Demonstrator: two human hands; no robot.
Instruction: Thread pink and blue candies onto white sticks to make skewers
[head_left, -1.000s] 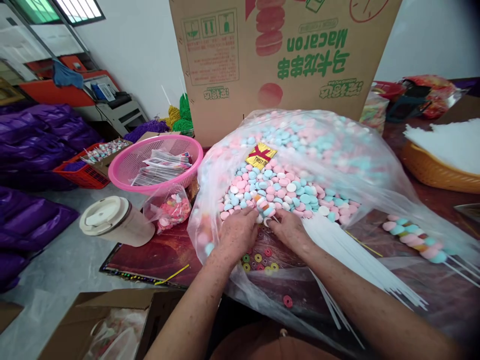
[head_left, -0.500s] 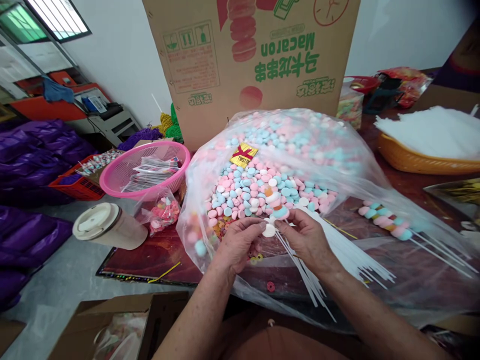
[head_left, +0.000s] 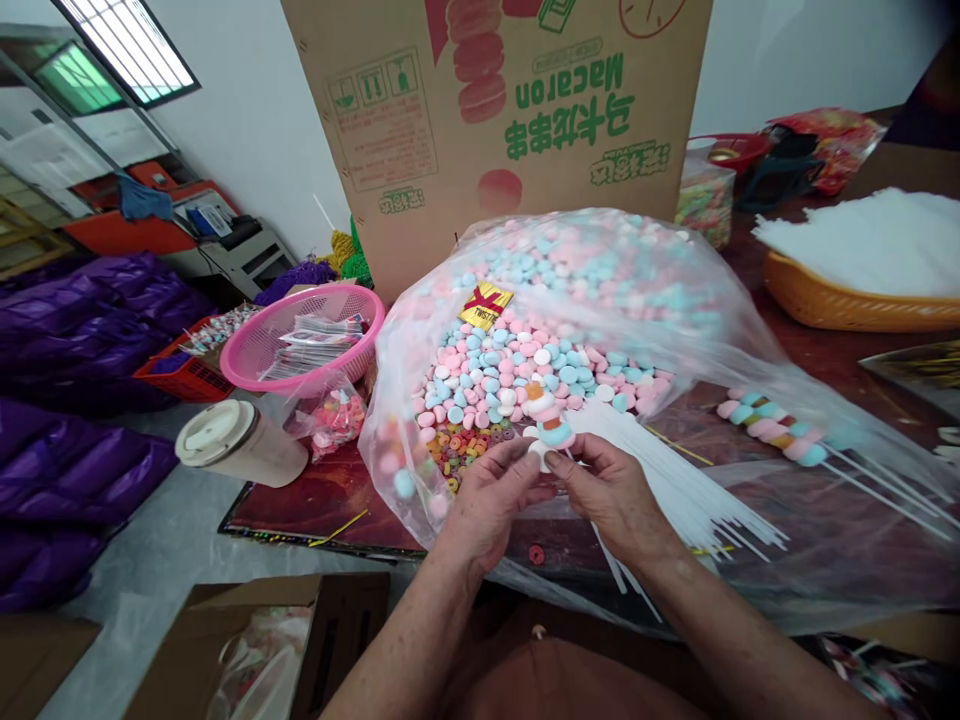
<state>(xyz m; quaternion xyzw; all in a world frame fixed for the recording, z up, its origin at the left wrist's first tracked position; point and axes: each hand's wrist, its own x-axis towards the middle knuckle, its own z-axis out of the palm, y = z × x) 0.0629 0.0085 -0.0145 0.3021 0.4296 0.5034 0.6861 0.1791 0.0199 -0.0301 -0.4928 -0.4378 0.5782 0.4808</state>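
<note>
My left hand (head_left: 499,490) pinches a flat white marshmallow (head_left: 538,455) between thumb and fingers. Against it, my right hand (head_left: 609,490) is closed around a marshmallow skewer (head_left: 553,430), its thumb also near the white piece. Pink, white and blue marshmallows with orange gummy pieces are stacked at the skewer's top. White sticks (head_left: 622,570) hang below my right palm. Just beyond my hands lie loose marshmallows (head_left: 510,365) in a clear plastic bag (head_left: 397,400), and small gummy rings (head_left: 461,445). A bundle of white sticks (head_left: 690,480) fans out right of my right hand.
Finished-looking marshmallow skewers (head_left: 776,425) lie on the right. An orange basket (head_left: 847,290) holds white sticks. On the left are a pink basket (head_left: 300,375) and a lidded cup (head_left: 244,445). A tall cardboard box (head_left: 405,240) stands behind; an open carton (head_left: 337,640) sits below.
Both hands have drawn closer together around the white marshmallow, and the sticks below now point more hidden behind the right hand. The view has shifted slightly left.
</note>
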